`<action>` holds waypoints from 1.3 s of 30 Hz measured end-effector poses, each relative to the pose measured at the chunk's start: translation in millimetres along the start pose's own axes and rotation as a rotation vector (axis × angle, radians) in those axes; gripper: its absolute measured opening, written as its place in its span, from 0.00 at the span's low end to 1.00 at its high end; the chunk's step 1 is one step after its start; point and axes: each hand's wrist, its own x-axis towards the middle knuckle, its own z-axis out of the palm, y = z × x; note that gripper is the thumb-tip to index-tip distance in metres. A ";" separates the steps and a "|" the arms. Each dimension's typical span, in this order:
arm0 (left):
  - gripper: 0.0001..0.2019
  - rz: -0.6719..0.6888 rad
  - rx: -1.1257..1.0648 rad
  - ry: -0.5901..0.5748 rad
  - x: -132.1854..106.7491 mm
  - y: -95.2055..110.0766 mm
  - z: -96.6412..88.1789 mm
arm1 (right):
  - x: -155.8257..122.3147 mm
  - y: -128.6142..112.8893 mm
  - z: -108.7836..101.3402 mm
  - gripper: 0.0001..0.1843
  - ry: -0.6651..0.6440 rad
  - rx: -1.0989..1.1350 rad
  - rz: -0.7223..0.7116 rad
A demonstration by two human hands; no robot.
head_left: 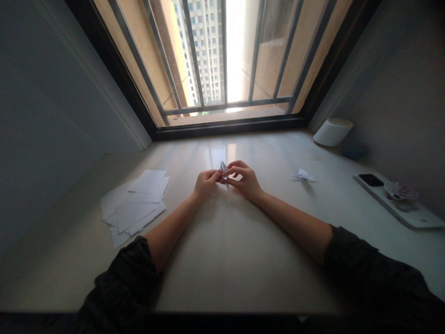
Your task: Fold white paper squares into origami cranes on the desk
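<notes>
A small piece of folded white paper (223,165) with narrow pointed ends is held just above the sill, in the middle of the head view. One point sticks up and another hangs down below the fingers. My left hand (207,182) pinches it from the left side. From the right, the thumb and fingers of my right hand (244,178) close on the same paper. The fingers hide its middle, so its full shape cannot be made out. Apart to the right, a folded paper crane (303,175) rests on the surface.
Several loose white paper sheets (137,204) lie overlapping on the left. A phone (399,202) with a round grip on its back lies at the right. A white cylindrical object (333,132) stands at the back right corner. Behind the sill (215,260) is a barred window (225,111).
</notes>
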 end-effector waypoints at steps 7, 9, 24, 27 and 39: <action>0.18 -0.068 -0.048 -0.023 1.0 2.1 0.2 | -2.4 -7.4 0.9 0.09 0.040 -0.168 -0.074; 0.17 -0.090 -0.057 -0.039 0.7 3.4 0.0 | -3.0 -9.8 0.8 0.09 0.062 -0.244 -0.111; 0.20 -0.022 -0.021 -0.063 0.7 0.2 -1.3 | 0.1 -6.7 -1.0 0.11 0.008 -0.337 -0.128; 0.21 0.005 -0.017 -0.062 1.1 -1.0 -1.3 | 0.1 -4.5 -0.4 0.11 0.039 -0.271 -0.088; 0.21 0.021 -0.067 -0.002 4.7 -5.9 -0.8 | 3.1 4.9 2.0 0.12 0.079 0.135 0.193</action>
